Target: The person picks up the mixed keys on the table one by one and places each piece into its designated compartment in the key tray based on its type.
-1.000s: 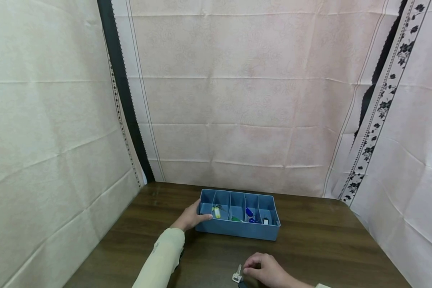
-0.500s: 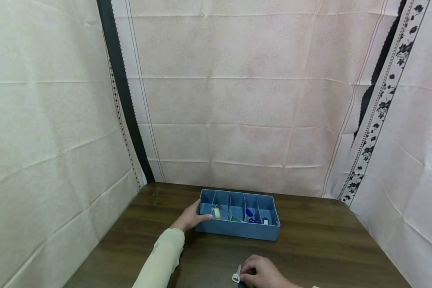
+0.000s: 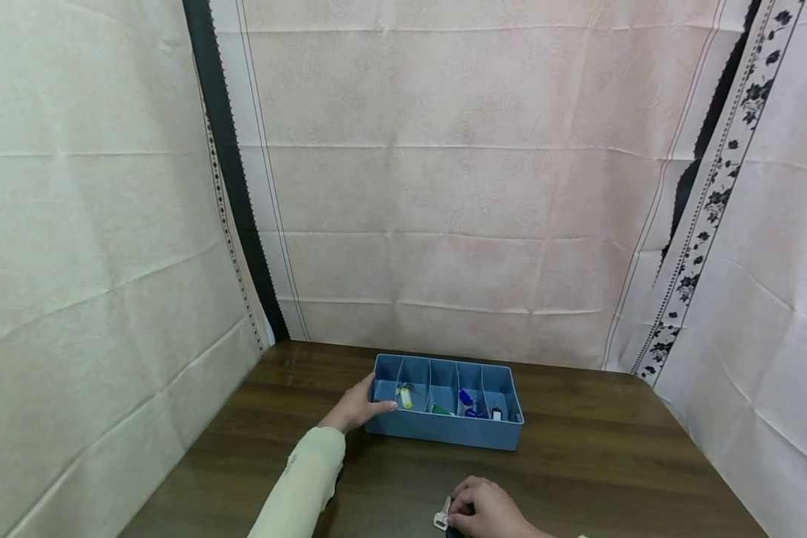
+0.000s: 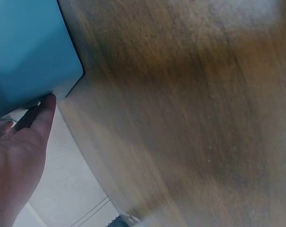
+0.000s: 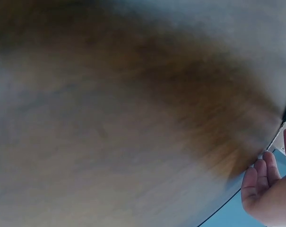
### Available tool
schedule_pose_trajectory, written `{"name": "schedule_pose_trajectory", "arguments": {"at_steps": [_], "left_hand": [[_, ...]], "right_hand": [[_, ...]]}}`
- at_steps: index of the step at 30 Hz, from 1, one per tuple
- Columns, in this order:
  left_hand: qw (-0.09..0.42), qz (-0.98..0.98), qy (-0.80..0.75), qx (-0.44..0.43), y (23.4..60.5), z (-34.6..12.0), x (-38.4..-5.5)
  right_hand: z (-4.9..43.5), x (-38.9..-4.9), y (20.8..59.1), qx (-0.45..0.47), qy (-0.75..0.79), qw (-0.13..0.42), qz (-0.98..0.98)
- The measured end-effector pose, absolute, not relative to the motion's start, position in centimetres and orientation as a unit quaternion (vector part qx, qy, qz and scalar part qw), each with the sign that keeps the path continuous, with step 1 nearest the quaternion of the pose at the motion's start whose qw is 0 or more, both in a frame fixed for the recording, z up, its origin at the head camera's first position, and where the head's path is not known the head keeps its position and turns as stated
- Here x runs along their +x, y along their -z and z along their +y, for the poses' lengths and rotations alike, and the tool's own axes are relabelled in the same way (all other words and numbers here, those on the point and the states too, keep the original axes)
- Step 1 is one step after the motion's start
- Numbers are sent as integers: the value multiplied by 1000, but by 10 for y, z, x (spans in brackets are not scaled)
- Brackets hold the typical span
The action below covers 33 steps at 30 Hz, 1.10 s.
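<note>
A blue divided box (image 3: 444, 433) stands on the table, its row of compartments facing up. My left hand (image 3: 355, 407) grips the box's left end, thumb over the front rim and fingers against the end wall. The left wrist view has that hand's fingers (image 4: 44, 118) touching the box wall. Low in the head view, my right hand (image 3: 489, 512) pinches at a silver key (image 3: 441, 517) with a dark piece attached, mostly covered by the fingers. The right wrist view catches only the curled fingers (image 5: 262, 177) at its edge; the key is out of sight there.
Inside the box are a key with a yellow tag (image 3: 406, 397), a green piece (image 3: 440, 409), blue pieces (image 3: 467, 398) and a black-and-white piece (image 3: 496, 413). Brown wood-grain table (image 3: 598, 448) surrounds it. Pale cloth (image 3: 430, 187) hangs behind and on both sides.
My right hand has moved slightly left and closed its fingertips at the key's dark end. The left hand and the box have kept their places.
</note>
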<state>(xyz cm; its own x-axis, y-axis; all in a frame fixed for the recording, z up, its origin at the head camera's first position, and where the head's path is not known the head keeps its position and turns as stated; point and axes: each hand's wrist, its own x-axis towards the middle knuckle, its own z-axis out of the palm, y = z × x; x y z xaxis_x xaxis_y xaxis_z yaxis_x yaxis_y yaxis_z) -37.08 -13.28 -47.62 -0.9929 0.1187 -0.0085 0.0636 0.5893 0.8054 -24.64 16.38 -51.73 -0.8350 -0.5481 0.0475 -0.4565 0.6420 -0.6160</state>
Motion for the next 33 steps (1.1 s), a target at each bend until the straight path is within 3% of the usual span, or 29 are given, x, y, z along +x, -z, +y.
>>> {"name": "schedule_pose_trajectory", "arguments": {"at_steps": [11, 22, 33], "left_hand": [[30, 889, -453, 57, 475, -133, -369], [30, 889, -454, 59, 475, -133, -369], [30, 891, -450, 60, 476, -134, -371]], "right_hand": [[162, -245, 515, -261, 329, 84, 904], [165, -249, 510, -275, 343, 56, 897], [163, -254, 501, -269, 331, -25, 904]]}}
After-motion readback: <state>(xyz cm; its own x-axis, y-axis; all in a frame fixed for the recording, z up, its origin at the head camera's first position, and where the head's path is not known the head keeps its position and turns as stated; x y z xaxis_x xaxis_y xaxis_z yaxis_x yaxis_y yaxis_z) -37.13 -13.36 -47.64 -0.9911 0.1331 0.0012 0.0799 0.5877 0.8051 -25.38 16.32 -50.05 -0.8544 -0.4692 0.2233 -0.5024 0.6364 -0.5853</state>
